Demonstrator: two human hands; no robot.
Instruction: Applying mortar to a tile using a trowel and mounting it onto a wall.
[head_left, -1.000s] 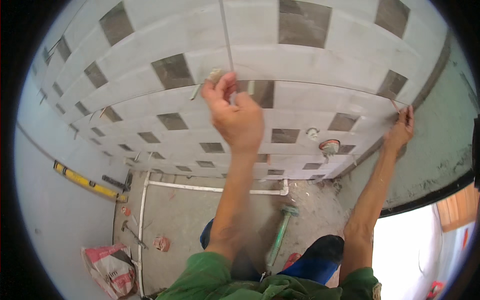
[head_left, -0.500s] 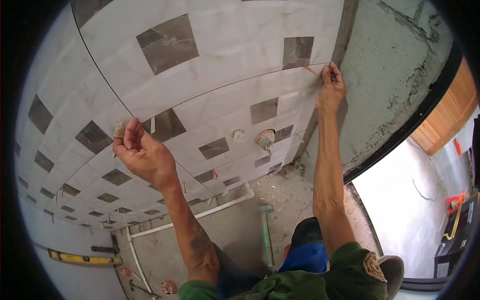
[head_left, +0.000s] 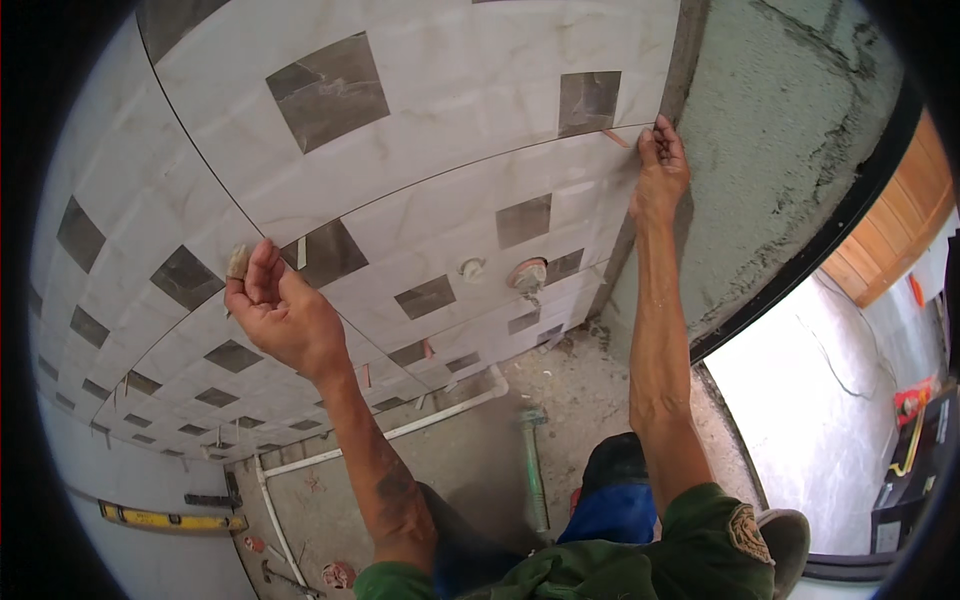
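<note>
- left hand point(head_left: 290, 318): fingers curled in at a joint of the tiled wall point(head_left: 450, 105), beside a pale scrap point(head_left: 238, 261); cannot tell if gripped.
- right hand point(head_left: 662, 182): fingers bent narrow at the joint's right end, near an orange strip point(head_left: 615, 138); cannot tell any hold.
- tiled wall stands ahead, left of rough plaster point(head_left: 780, 180).

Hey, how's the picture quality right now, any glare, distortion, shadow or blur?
All in the head view: the pale floor at far right glares nearly blank white; the fisheye lens bows the white marbled wall tiles with grey squares and leaves a black rim; a soft shadow darkens the brownish concrete floor; the person's bare left hand looks fairly sharp.
</note>
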